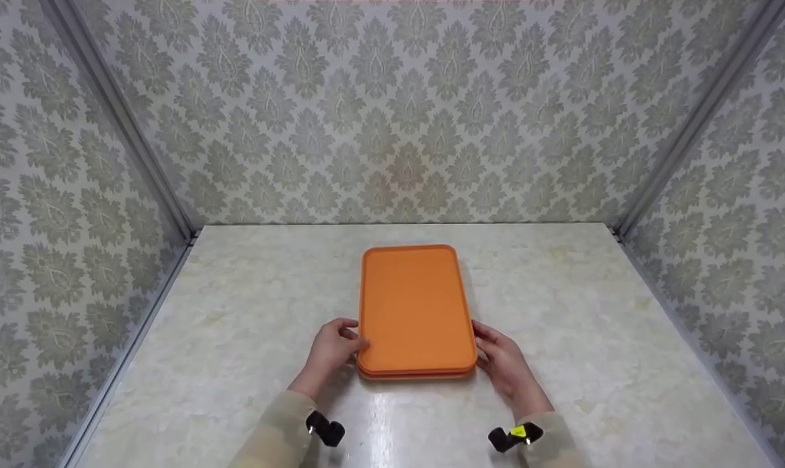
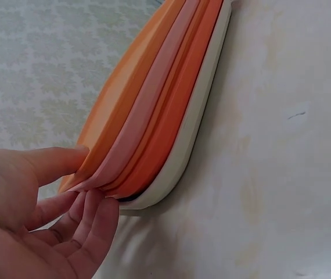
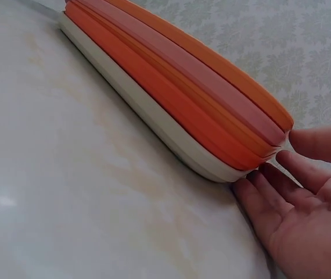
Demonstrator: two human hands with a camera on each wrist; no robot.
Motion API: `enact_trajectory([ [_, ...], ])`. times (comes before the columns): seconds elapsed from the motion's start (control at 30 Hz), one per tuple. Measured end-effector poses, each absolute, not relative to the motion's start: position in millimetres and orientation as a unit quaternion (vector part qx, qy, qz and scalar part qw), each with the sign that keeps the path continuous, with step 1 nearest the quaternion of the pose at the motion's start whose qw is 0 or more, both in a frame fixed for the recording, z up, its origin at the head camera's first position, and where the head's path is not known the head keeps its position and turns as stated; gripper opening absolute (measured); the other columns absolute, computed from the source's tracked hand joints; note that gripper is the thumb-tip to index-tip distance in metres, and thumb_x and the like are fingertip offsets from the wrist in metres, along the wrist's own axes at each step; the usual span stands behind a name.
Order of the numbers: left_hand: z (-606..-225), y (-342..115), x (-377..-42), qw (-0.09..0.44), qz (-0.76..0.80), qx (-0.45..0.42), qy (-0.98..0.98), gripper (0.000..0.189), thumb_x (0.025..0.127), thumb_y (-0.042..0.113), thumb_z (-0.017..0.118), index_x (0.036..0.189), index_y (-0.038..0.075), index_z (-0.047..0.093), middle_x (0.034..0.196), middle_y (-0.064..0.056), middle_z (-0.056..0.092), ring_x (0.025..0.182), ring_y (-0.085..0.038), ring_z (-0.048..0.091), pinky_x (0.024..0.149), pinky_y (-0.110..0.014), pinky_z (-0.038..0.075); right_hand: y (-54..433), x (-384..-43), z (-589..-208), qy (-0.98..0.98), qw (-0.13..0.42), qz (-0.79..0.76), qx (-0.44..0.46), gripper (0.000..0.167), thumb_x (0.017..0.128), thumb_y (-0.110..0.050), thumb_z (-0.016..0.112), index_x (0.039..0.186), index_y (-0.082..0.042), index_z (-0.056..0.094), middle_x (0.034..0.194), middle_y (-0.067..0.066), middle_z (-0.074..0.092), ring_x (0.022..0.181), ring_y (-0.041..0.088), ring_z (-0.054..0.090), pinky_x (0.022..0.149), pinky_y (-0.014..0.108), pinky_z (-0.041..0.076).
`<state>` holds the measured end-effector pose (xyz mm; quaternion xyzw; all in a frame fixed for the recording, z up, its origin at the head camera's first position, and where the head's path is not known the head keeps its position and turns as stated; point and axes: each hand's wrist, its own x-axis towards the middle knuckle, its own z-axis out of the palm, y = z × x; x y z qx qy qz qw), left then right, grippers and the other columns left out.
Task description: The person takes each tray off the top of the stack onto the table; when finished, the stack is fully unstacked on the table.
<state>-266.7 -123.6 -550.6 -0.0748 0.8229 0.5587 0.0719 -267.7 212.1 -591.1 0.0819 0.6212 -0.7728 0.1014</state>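
Observation:
A stack of rectangular trays with rounded corners lies on the table, its top an orange tray (image 1: 415, 305). Side on in the left wrist view, a pink tray (image 2: 136, 122) sits beneath it, then orange and red-orange layers, and a whitish tray (image 2: 183, 157) at the bottom. My left hand (image 1: 333, 348) grips the stack's near left side, thumb over the top rim and fingers against the edges below. At the near right side my right hand (image 1: 504, 364) holds the stack, thumb (image 3: 313, 142) at the top tray's edge and fingertips along the lower layers.
The pale marbled table (image 1: 269, 286) extends around the stack. Patterned walls (image 1: 405, 117) enclose the back and both sides, with grey metal posts (image 1: 123, 123) at the corners. Black wrist devices (image 1: 325, 429) are worn at both sleeves.

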Motion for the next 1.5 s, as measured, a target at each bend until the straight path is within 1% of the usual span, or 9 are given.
enact_trajectory([
  [0.17,-547.1,-121.2,-264.5,0.059,0.531,-0.066,0.842,0.047,0.087,0.005,0.077,0.131,-0.006,0.064,0.098,-0.012,0.066,0.063,-0.014,0.063,0.059,-0.030,0.060,212.2,-267.8,-592.8,0.621,0.104,-0.773,0.077,0.049,0.104,-0.005,0.053,0.153,-0.001,0.046,0.158,0.017,0.047,0.118,0.007,0.064,0.095,0.028,0.057],
  [0.33,-545.3,-119.0,-263.8,0.033,0.489,-0.050,0.870,0.041,0.086,0.002,0.074,0.125,-0.006,0.070,0.091,-0.009,0.069,0.063,-0.011,0.058,0.056,-0.025,0.054,212.6,-267.5,-593.3,0.618,0.102,-0.776,0.074,0.049,0.104,-0.007,0.055,0.152,-0.001,0.047,0.157,0.016,0.049,0.116,0.007,0.065,0.095,0.028,0.057],
  [0.53,-542.6,-116.4,-262.3,0.011,0.430,-0.044,0.902,0.037,0.086,0.004,0.070,0.122,0.000,0.074,0.092,-0.007,0.074,0.071,-0.013,0.058,0.061,-0.024,0.048,213.0,-267.8,-593.9,0.618,0.103,-0.776,0.071,0.050,0.104,-0.007,0.055,0.152,-0.001,0.047,0.158,0.016,0.048,0.118,0.008,0.064,0.097,0.028,0.057],
  [0.73,-542.3,-117.4,-262.2,0.008,0.450,-0.059,0.891,0.039,0.085,0.005,0.068,0.124,0.002,0.074,0.099,-0.010,0.075,0.072,-0.013,0.061,0.063,-0.025,0.052,213.3,-267.5,-593.5,0.619,0.100,-0.776,0.071,0.049,0.103,-0.008,0.057,0.151,-0.001,0.048,0.157,0.016,0.049,0.118,0.010,0.065,0.096,0.028,0.057],
  [0.97,-544.7,-121.1,-260.6,0.023,0.553,-0.081,0.829,0.036,0.090,0.002,0.066,0.126,-0.001,0.072,0.111,-0.017,0.072,0.070,-0.012,0.068,0.062,-0.028,0.063,212.5,-266.3,-592.7,0.619,0.101,-0.776,0.069,0.052,0.103,-0.008,0.058,0.152,0.002,0.046,0.157,0.017,0.049,0.115,0.008,0.065,0.095,0.028,0.057],
  [1.13,-543.1,-125.7,-261.8,0.019,0.593,-0.095,0.799,0.036,0.091,0.002,0.066,0.126,0.000,0.072,0.115,-0.020,0.074,0.073,-0.015,0.073,0.063,-0.030,0.064,211.9,-266.7,-592.5,0.620,0.103,-0.775,0.068,0.052,0.103,-0.008,0.059,0.152,0.000,0.046,0.158,0.018,0.048,0.118,0.009,0.065,0.097,0.027,0.057],
  [1.27,-539.2,-131.2,-263.4,0.022,0.623,-0.105,0.775,0.037,0.092,0.003,0.066,0.128,0.001,0.071,0.118,-0.020,0.073,0.077,-0.016,0.072,0.062,-0.032,0.064,212.0,-267.1,-592.5,0.627,0.102,-0.769,0.071,0.051,0.102,-0.010,0.060,0.151,-0.002,0.049,0.157,0.017,0.049,0.122,0.011,0.064,0.099,0.028,0.057],
  [1.37,-538.1,-135.3,-263.2,0.033,0.647,-0.102,0.755,0.039,0.092,0.002,0.067,0.131,0.000,0.069,0.120,-0.022,0.072,0.083,-0.018,0.072,0.066,-0.034,0.065,211.9,-267.2,-592.6,0.632,0.098,-0.765,0.074,0.050,0.102,-0.011,0.061,0.150,-0.003,0.051,0.157,0.017,0.050,0.123,0.013,0.064,0.100,0.029,0.058],
  [1.5,-541.2,-138.7,-261.8,0.063,0.674,-0.089,0.731,0.051,0.086,-0.004,0.067,0.137,0.000,0.065,0.128,-0.023,0.069,0.093,-0.020,0.071,0.075,-0.035,0.065,211.9,-266.8,-593.1,0.633,0.092,-0.765,0.078,0.049,0.102,-0.010,0.061,0.150,-0.003,0.051,0.155,0.017,0.051,0.121,0.012,0.065,0.098,0.028,0.058],
])
